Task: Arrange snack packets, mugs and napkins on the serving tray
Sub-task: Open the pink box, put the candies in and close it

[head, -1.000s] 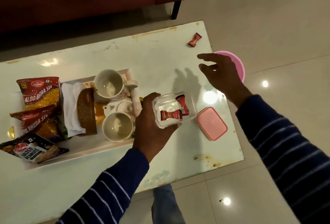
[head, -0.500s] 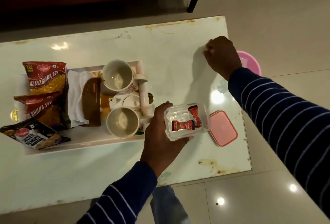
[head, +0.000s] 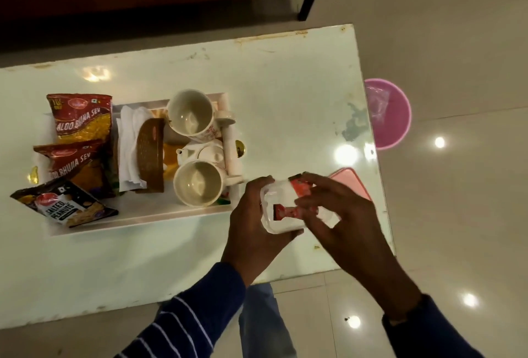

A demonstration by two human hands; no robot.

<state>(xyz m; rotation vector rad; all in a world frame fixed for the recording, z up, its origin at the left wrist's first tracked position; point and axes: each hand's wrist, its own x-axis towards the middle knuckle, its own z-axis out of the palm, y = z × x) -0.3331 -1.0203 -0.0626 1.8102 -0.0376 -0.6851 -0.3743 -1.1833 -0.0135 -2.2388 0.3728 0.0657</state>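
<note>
Sweets go into the clear box (head: pixel 288 215) gripped by the left hand (head: pixel 254 232), right hand (head: pixel 340 215) holding one; closing with the pink lid (head: pixel 353 182) likely follows.

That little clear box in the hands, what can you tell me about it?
The clear box looks like thin see-through plastic, rectangular, lid off. The left hand grips its near side; the right hand reaches over its open top. Red-wrapped sweets lie inside. It is held above the table, just right of the tray.
</note>
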